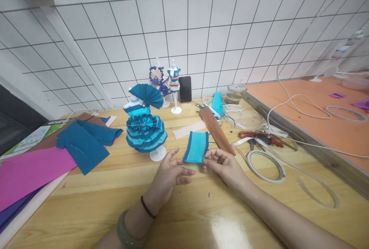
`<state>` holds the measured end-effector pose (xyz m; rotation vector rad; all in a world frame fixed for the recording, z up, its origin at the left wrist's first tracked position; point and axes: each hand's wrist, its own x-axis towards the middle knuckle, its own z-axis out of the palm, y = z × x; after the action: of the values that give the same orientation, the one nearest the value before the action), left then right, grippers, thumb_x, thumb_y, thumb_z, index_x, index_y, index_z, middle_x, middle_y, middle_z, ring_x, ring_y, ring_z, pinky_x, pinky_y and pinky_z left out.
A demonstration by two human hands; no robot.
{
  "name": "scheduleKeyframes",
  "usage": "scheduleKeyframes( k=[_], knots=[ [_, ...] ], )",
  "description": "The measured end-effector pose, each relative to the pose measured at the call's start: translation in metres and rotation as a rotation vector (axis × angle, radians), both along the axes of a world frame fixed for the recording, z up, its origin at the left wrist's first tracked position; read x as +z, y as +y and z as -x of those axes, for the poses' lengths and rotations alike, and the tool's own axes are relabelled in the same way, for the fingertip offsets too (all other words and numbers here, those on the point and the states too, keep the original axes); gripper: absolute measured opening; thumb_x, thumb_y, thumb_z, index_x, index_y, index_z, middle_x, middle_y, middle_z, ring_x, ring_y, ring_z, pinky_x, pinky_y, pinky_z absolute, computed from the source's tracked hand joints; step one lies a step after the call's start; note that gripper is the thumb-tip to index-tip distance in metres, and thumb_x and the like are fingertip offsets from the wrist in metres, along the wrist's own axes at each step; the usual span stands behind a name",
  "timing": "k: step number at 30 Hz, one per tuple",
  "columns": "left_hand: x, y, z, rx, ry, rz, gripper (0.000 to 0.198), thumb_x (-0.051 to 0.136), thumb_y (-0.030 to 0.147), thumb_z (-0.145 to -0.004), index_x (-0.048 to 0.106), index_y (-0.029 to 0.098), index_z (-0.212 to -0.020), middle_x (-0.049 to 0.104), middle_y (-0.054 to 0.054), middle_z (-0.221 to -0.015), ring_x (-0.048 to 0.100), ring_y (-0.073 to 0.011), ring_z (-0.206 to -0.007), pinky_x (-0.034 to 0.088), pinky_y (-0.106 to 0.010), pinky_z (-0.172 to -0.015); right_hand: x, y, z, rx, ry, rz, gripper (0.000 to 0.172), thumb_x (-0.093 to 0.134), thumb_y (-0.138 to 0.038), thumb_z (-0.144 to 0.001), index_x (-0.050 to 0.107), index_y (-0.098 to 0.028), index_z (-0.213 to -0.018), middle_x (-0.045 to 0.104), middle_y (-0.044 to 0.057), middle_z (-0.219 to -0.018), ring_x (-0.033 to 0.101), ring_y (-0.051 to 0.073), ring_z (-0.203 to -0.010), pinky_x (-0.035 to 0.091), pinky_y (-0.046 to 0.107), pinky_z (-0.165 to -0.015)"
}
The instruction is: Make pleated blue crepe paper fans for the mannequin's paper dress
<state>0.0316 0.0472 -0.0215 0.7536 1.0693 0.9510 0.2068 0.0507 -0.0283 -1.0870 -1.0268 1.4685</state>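
Observation:
My right hand (220, 164) pinches the lower right corner of a light-blue crepe paper piece (196, 147) with dark-blue edges. Close to its lower left corner is my left hand (175, 170), fingers spread and apart; whether a fingertip touches the paper I cannot tell. Left of the hands stands a small mannequin (145, 128) in a layered blue paper dress, with a pleated fan (148, 95) at its shoulder. A brown paper strip (216, 128) and a pale strip (188, 130) lie just beyond the blue piece.
Coloured paper sheets (37, 164) cover the left side. Two small dressed mannequins (174, 83) and a phone (185, 89) stand against the tiled wall. On the right lie a tape roll (266, 166), scissors (259, 143), a glass jar (235, 93) and a trailing white cable (300, 99).

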Motion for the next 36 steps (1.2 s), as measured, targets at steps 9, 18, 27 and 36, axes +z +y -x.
scheduleKeyframes(
  k=[9,18,27,36],
  knots=[
    [-0.0015,0.0002,-0.0005,-0.033,0.044,-0.104,0.030,0.070,0.019,-0.060,0.051,0.015,-0.083,0.061,-0.002,-0.072,0.063,-0.0165,-0.066,0.051,-0.025,-0.054,-0.0032,0.0002,-0.0016,-0.011,0.035,0.024,0.032,0.078,-0.034,-0.054,0.059,-0.017,-0.073,0.058,-0.003,-0.057,0.059,0.012,-0.052,0.049,0.026,-0.055],
    [-0.0026,0.0036,0.0011,0.015,0.107,-0.167,0.030,0.073,0.031,-0.060,0.054,0.013,-0.073,0.066,-0.006,-0.066,0.063,-0.0171,-0.065,0.050,-0.025,-0.055,-0.0012,0.0001,-0.0026,-0.010,0.104,0.076,0.030,0.079,-0.030,-0.054,0.060,-0.016,-0.073,0.057,-0.004,-0.056,0.057,0.010,-0.051,0.052,0.026,-0.056],
    [-0.0034,0.0048,0.0024,0.004,0.088,-0.158,0.029,0.071,0.035,-0.063,0.060,0.011,-0.074,0.068,-0.009,-0.074,0.064,-0.0179,-0.068,0.051,-0.024,-0.054,0.0009,0.0001,-0.0039,-0.025,0.144,0.110,0.030,0.080,-0.029,-0.053,0.061,-0.017,-0.073,0.058,-0.005,-0.055,0.056,0.009,-0.051,0.052,0.025,-0.056],
    [-0.0006,0.0043,0.0058,-0.036,-0.030,-0.147,0.047,0.059,0.037,-0.076,0.043,0.015,-0.114,0.067,-0.010,-0.082,0.066,-0.0193,-0.069,0.051,-0.026,-0.054,0.0017,-0.0003,-0.0057,-0.013,0.195,0.145,0.029,0.079,-0.028,-0.054,0.062,-0.017,-0.075,0.059,-0.004,-0.055,0.055,0.008,-0.050,0.051,0.023,-0.056]
  ],
)
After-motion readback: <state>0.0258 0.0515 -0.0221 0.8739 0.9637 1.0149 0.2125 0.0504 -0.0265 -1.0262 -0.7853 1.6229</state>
